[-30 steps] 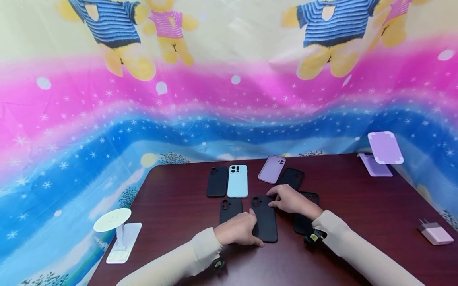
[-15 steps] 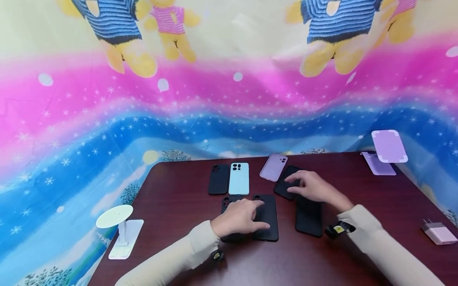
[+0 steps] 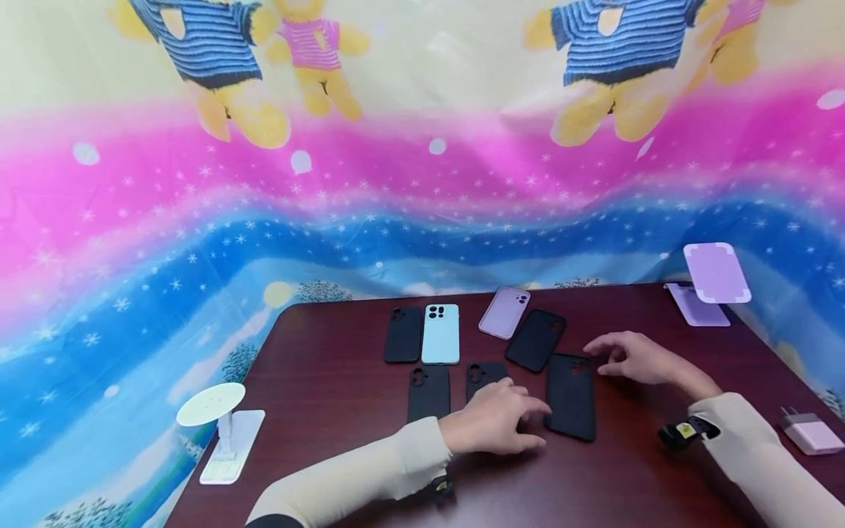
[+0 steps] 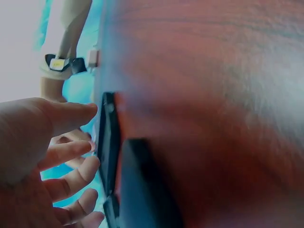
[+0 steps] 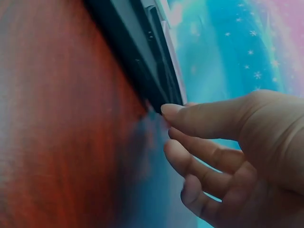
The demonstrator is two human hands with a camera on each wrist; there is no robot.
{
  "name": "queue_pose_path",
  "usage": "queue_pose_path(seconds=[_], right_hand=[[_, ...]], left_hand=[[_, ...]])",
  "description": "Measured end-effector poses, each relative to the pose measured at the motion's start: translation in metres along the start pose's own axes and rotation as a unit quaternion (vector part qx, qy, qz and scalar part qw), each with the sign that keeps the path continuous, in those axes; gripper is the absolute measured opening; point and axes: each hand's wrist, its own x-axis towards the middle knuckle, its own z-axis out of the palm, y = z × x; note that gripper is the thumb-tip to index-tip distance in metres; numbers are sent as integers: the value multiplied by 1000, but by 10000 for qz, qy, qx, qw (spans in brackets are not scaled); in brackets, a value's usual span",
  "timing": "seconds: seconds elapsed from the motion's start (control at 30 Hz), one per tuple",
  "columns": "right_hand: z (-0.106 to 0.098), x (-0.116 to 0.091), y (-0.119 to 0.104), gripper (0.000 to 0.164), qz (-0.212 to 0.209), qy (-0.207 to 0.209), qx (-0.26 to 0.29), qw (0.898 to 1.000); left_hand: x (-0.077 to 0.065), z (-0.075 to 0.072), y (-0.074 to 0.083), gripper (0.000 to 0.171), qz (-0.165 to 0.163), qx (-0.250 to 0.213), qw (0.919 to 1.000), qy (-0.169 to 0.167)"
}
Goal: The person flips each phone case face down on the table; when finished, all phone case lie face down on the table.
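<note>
My left hand (image 3: 495, 422) hovers over a black phone case (image 3: 487, 372) and hides its lower part. Its fingertips point at the left edge of another black phone case (image 3: 571, 400); whether they touch it cannot be told. In the left wrist view the thumb and fingers are spread beside dark cases (image 4: 109, 142). My right hand (image 3: 637, 357) is just right of that same case's top corner, fingers loosely bent and holding nothing. In the right wrist view, the thumb (image 5: 204, 118) appears near the end of a dark case (image 5: 128, 42); contact is unclear.
Behind lie a tilted black case (image 3: 536, 339), a purple case (image 3: 504, 313), a light blue one (image 3: 441, 335) and a black one (image 3: 403, 335). One more black case (image 3: 428, 392) lies front left. Stands (image 3: 224, 440) (image 3: 716, 273) and a charger (image 3: 810, 433) flank them.
My left hand has moved right, from the middle black case's left edge toward the right case. My right hand left the middle case, passed over the tilted one, and moved farther right.
</note>
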Motion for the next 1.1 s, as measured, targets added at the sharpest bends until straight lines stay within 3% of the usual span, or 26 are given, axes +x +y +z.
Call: queue_pose_path(seconds=[0.13, 0.3, 0.53, 0.77, 0.97, 1.1], right_hand=[[6, -2, 6, 42, -121, -181, 371, 9991], [13, 0, 11, 41, -206, -52, 390, 9990], [15, -3, 13, 26, -242, 219, 204, 9993], [13, -4, 15, 11, -798, 217, 140, 9965], [-2, -6, 11, 9, -1068, -88, 191, 9941], [-17, -5, -1, 16, -1202, -88, 474, 9916]], left_hand=[[9, 7, 8, 44, 94, 641, 9978, -101], [13, 14, 15, 34, 60, 1229, 9924, -93], [19, 16, 15, 19, 46, 1170, 9931, -36], [21, 15, 15, 10, 89, 1167, 9931, 116], [13, 0, 6, 11, 227, 952, 9945, 371], [4, -13, 4, 11, 487, 649, 9933, 817]])
